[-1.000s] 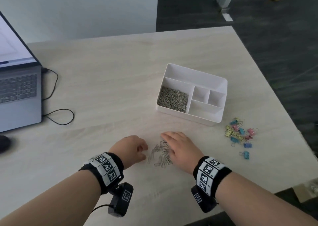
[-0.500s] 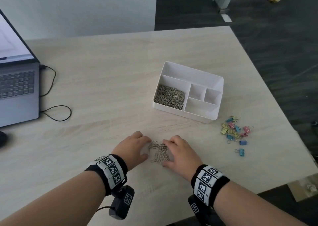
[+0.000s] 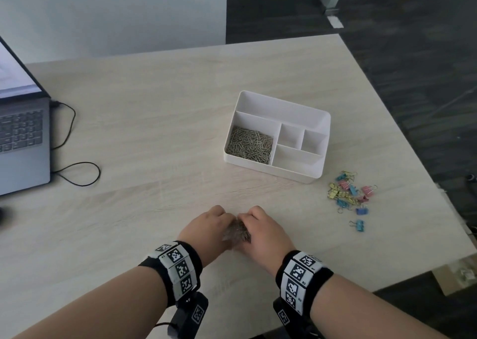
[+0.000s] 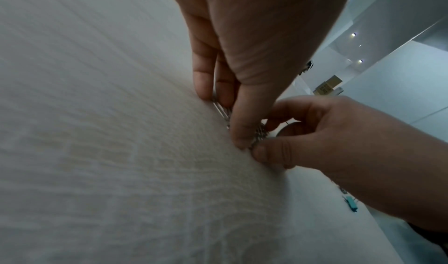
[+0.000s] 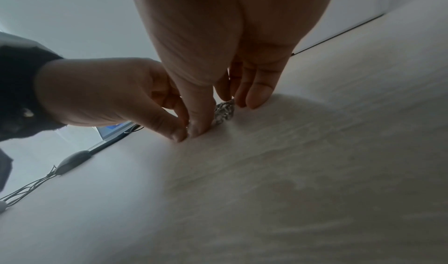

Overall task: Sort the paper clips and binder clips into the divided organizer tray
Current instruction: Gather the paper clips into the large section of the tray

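Near edge of the table [image 3: 144, 137], centre: left hand [image 3: 206, 229] and right hand [image 3: 265, 233] are drawn together around a small heap of silver paper clips [image 3: 238, 231]. Both hands cupped, fingers curled inward, fingertips on the tabletop. Left wrist view: the left thumb [image 4: 244, 118] and the right thumb [image 4: 274, 151] meet at the near side of the heap, clips pinched between the two hands. Right wrist view: the heap [image 5: 224, 112] shows in the gap between the right thumb and the right fingers [image 5: 257, 93]; it lies on the table surface.

Toward the right edge, a loose cluster of coloured binder clips [image 3: 351, 194] (blue, pink, yellow), with one blue clip [image 3: 359, 225] apart on the near side.

Farther in, right of centre: white divided organizer tray [image 3: 284, 101]. Its left compartment holds a bed of paper clips [image 3: 249, 145]. The binder clips lie just beside the tray's near right corner, outside it.

Left edge: open laptop [image 3: 23, 142], black cable [image 3: 77, 173] looped beside it.
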A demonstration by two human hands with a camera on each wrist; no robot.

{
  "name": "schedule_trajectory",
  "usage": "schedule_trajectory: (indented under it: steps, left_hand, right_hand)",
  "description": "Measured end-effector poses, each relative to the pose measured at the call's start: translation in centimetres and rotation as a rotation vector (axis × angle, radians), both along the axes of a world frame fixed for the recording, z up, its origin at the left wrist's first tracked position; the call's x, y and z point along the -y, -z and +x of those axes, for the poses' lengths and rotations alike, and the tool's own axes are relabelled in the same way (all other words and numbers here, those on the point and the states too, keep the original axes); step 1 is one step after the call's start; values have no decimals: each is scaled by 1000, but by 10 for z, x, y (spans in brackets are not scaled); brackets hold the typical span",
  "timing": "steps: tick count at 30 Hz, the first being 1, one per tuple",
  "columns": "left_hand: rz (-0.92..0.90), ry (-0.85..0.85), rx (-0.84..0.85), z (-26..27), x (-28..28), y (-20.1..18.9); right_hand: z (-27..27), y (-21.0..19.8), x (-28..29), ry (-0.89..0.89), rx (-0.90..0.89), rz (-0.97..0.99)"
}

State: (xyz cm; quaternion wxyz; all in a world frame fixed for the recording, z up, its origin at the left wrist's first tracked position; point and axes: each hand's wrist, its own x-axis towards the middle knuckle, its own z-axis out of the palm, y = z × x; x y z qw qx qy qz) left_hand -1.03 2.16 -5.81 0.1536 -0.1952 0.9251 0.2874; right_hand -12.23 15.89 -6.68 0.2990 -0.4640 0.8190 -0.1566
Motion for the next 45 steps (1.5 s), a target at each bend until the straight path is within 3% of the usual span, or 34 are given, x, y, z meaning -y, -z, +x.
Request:
schedule_trajectory:
  steps: [8, 22, 29, 35, 42, 45]
  left_hand:
    - [1, -91, -40, -13, 5, 2]
    - [-51, 45, 101, -44, 17, -8]
    - [49, 56, -27, -55, 31, -17]
    - [62, -53, -178, -81, 64, -41]
    - [195, -427, -321, -121, 95, -58]
    - [219, -479, -289, -133, 100, -58]
  right_hand:
    - [-4, -3, 11, 62, 32, -12]
    - [-18, -8, 32, 84, 33, 32]
    - [-37, -17, 35, 110, 74, -85]
    - [-74, -44, 53, 225, 65, -229]
    - [-116, -64, 86, 501, 101, -276]
    - [-122, -66, 96, 521, 83, -257]
